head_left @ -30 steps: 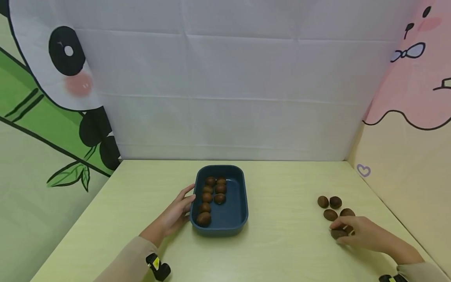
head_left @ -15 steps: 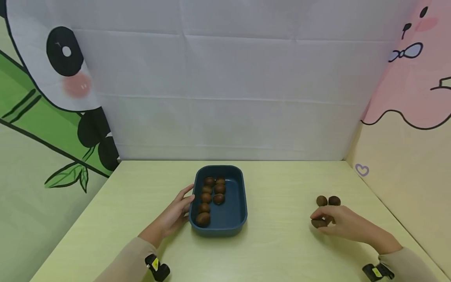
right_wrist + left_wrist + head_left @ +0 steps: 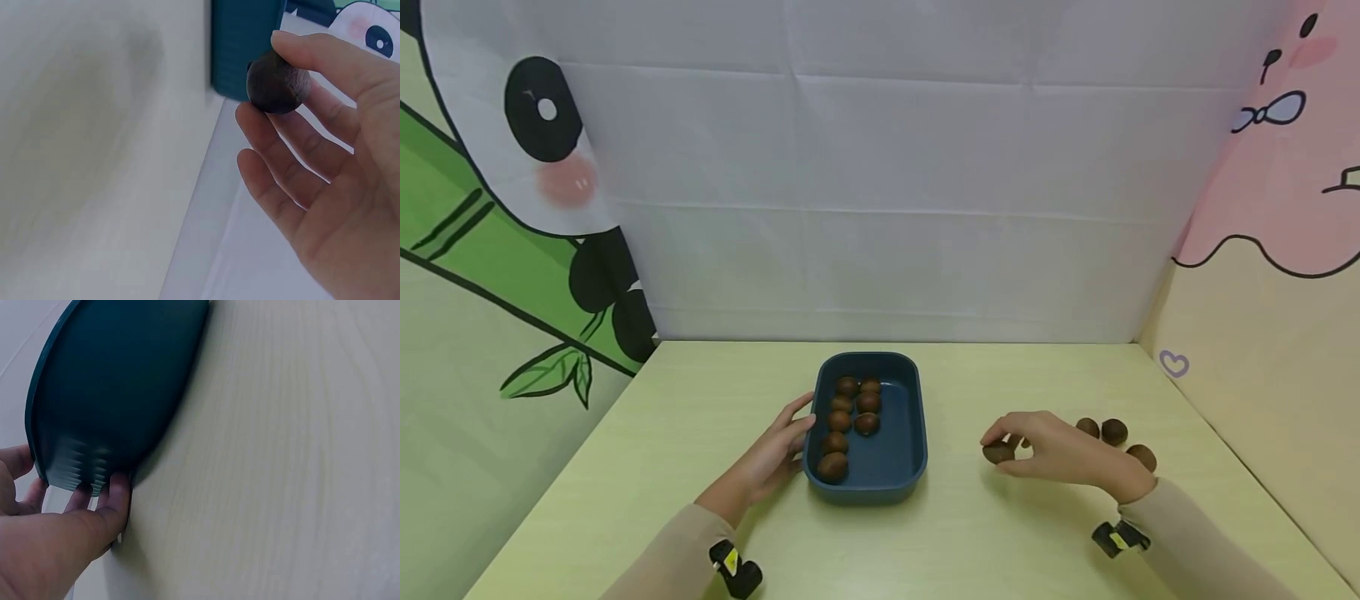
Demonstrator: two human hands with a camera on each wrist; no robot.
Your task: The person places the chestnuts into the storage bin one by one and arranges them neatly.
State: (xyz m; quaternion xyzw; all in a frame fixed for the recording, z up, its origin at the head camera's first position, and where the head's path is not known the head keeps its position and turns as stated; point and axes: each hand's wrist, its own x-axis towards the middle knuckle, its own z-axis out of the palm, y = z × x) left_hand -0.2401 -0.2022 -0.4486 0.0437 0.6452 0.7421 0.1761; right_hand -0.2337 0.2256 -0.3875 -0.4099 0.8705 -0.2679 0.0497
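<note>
My right hand [image 3: 1048,450] pinches a brown chestnut [image 3: 998,452] between thumb and fingers, over the table between the box and the loose nuts. In the right wrist view, the chestnut [image 3: 277,84] sits at the thumb tip and forefinger, while the other fingers spread loosely. A dark blue box [image 3: 895,450] stands in the middle of the table, with several chestnuts [image 3: 839,421] lined up along its left half. Against its left outer wall rests my left hand [image 3: 769,460]. Up close in the left wrist view, the fingertips [image 3: 119,484] touch the box wall.
Three loose chestnuts [image 3: 1114,432] show on the pale wooden table [image 3: 985,542] behind the right hand. A white cloth [image 3: 880,208] hangs along the back edge. Walls with cartoon prints [image 3: 1262,333] flank the table on both sides.
My right hand has picked up one chestnut from the right-hand group and carried it leftward toward the box. The left hand and the box have stayed in place.
</note>
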